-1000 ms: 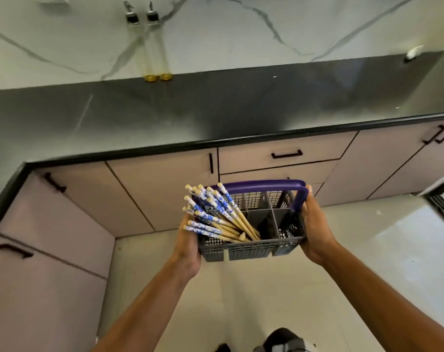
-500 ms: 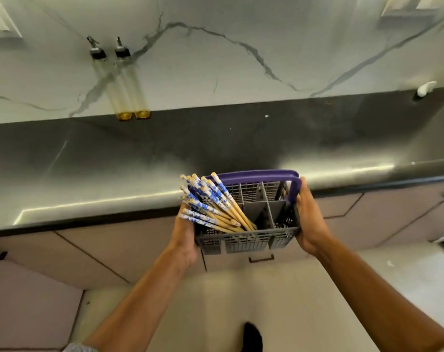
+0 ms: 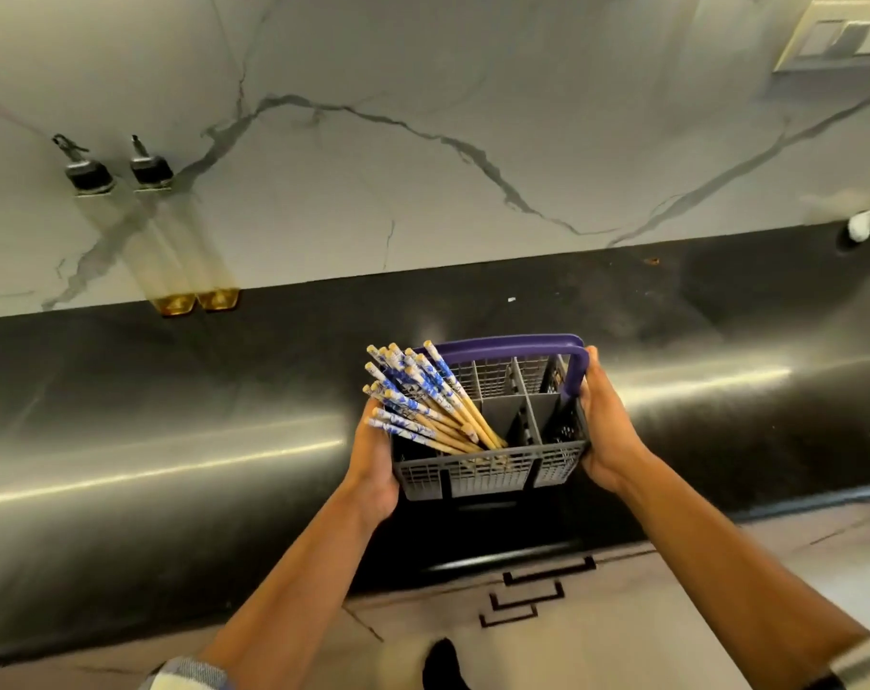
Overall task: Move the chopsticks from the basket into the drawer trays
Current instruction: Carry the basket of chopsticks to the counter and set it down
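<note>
The dark bench (image 3: 184,420) now lies under the basket (image 3: 492,440), which 1 second ago hung before the cabinet fronts. Your left hand (image 3: 373,470) and right hand (image 3: 604,430) clasp its sides, chopsticks (image 3: 423,400) inside; drawers (image 3: 547,575) below look unopened.

Bright, even light falls from above, and the black counter (image 3: 174,415) throws it back as one long pale streak of glare running left to right. The marble wall (image 3: 423,92) is well lit, almost washed out. A dark shadow pools under the basket (image 3: 492,470) towards the counter's front edge. Wide-angle bend is plain: the counter line tilts and curves, and the two oil bottles (image 3: 164,241) lean outward. The switch plate (image 3: 831,37) and the sleeves at the bottom corners are soft and smeared.
</note>
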Demonstrator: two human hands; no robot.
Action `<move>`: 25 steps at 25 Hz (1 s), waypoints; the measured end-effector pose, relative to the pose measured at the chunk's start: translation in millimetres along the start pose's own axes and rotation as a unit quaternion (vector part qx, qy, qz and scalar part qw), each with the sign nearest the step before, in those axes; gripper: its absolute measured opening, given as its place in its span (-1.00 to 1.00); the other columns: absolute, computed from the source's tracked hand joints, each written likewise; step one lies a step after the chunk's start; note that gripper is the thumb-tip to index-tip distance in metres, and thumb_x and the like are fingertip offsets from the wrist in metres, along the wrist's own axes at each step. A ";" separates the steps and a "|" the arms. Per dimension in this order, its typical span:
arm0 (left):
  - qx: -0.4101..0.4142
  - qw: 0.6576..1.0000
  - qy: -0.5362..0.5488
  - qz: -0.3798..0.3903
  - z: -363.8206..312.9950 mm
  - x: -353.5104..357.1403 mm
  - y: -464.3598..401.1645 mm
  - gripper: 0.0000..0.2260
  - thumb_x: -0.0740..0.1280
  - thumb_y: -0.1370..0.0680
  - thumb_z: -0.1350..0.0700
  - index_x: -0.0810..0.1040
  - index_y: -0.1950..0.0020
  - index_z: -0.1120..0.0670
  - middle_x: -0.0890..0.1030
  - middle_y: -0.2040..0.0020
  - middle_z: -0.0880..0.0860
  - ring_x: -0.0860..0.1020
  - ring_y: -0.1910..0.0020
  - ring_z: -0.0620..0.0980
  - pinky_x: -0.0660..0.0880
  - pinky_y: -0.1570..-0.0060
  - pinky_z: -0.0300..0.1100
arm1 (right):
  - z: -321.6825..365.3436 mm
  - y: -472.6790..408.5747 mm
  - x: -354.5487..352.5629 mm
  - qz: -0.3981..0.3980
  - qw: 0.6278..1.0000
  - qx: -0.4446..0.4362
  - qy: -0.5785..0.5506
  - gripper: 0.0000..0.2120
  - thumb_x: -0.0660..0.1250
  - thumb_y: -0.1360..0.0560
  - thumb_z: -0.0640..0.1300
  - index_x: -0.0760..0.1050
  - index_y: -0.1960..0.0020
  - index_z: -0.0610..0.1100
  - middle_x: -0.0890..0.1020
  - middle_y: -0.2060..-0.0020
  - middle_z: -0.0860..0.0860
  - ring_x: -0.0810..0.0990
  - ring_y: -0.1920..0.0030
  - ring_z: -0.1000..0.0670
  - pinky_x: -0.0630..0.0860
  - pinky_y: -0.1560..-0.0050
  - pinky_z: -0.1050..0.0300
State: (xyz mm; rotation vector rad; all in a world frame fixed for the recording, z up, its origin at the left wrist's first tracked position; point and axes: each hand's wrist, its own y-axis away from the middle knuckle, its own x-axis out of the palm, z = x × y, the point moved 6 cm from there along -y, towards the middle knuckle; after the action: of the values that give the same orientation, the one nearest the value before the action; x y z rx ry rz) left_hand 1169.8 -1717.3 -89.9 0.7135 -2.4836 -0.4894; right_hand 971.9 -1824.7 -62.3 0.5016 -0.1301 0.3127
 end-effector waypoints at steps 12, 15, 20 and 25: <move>-0.025 0.999 -0.026 -0.026 -33.5 9.6 -131.5 -0.47 0.07 -0.61 -0.23 0.61 -0.20 0.13 0.75 0.12 0.06 0.72 0.24 -0.04 0.57 0.37 -0.22 | 36.8 -127.6 20.0 0.017 0.999 0.042 -0.012 -0.48 -0.02 -0.57 0.35 0.52 -0.02 -0.01 0.63 0.05 -0.09 0.60 0.03 -0.11 0.47 0.13 0.00; -0.038 0.998 -0.021 -0.042 -32.3 14.1 -136.8 -0.43 0.06 -0.59 -0.28 0.63 -0.16 0.12 0.75 0.10 0.09 0.73 0.21 0.01 0.60 0.31 -0.18 | 39.3 -145.2 16.7 0.015 0.999 0.039 -0.002 -0.53 -0.04 -0.58 0.33 0.48 -0.05 0.04 0.60 0.13 0.03 0.56 0.14 0.02 0.46 0.13 0.05; -0.018 0.998 0.002 -0.061 -32.1 19.2 -140.0 -0.43 0.08 -0.59 -0.28 0.63 -0.18 0.13 0.73 0.02 0.14 0.72 0.14 0.07 0.56 0.15 -0.08 | 42.6 -157.2 13.8 0.044 0.998 0.044 0.010 -0.55 -0.05 -0.59 0.32 0.49 0.02 0.08 0.62 0.15 0.05 0.58 0.14 0.04 0.46 0.18 0.08; 0.030 0.995 -0.015 -0.092 -43.1 25.1 -128.0 -0.48 0.04 -0.62 -0.25 0.66 -0.06 0.08 0.74 0.07 0.09 0.72 0.21 -0.02 0.52 0.14 -0.09 | 42.3 -153.4 10.6 0.068 0.998 0.016 0.002 -0.48 -0.06 -0.61 0.29 0.55 -0.02 0.00 0.72 0.17 -0.03 0.67 0.12 -0.02 0.54 0.11 0.04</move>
State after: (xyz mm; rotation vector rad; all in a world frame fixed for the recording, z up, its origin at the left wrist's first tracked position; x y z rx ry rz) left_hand 1225.1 -1842.2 -105.0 0.9707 -2.4828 -0.4961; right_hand 1029.9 -1970.1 -92.8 0.5253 -0.1556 0.4489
